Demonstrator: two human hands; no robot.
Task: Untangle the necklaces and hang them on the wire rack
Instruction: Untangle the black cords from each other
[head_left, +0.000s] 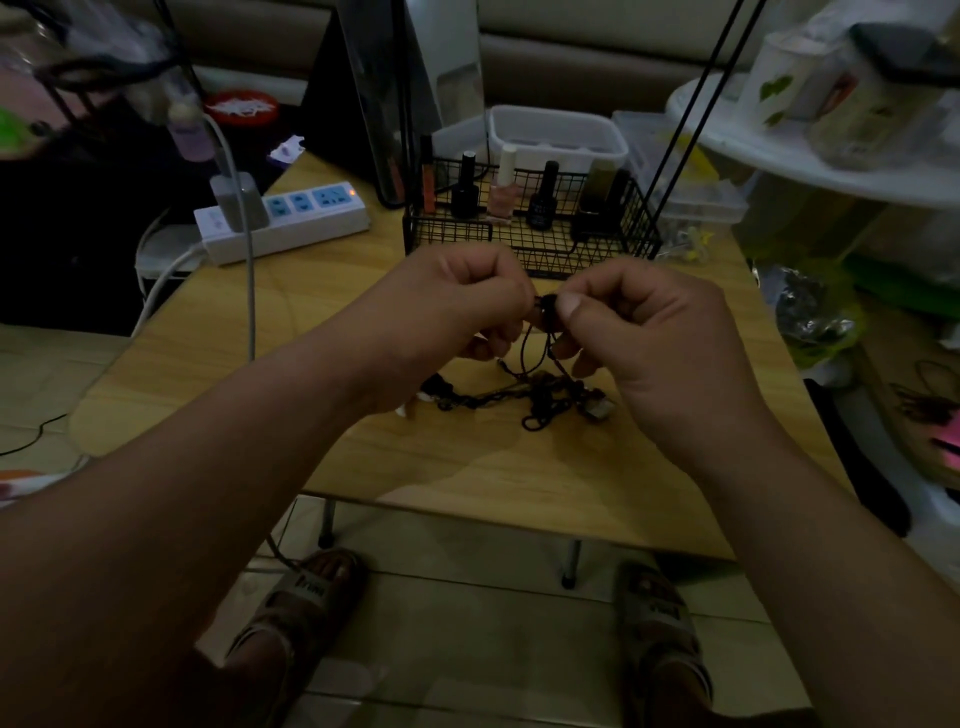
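A tangle of dark cord necklaces (540, 400) with small pale pendants lies on the wooden table (291, 332), and some strands rise from it to my hands. My left hand (457, 301) and my right hand (644, 322) are held close together above the pile, and both pinch a dark knot or bead of the cords (546, 306) between thumb and fingers. Behind my hands stands the black wire rack (452, 228). Its thin black rods (691, 114) slant up toward the top right.
Several nail polish bottles (504, 192) stand in the rack's basket. A white power strip (291, 218) with a plugged charger lies at the left. White plastic boxes (556, 135) sit behind the rack, and a cluttered white shelf (810, 171) is at the right.
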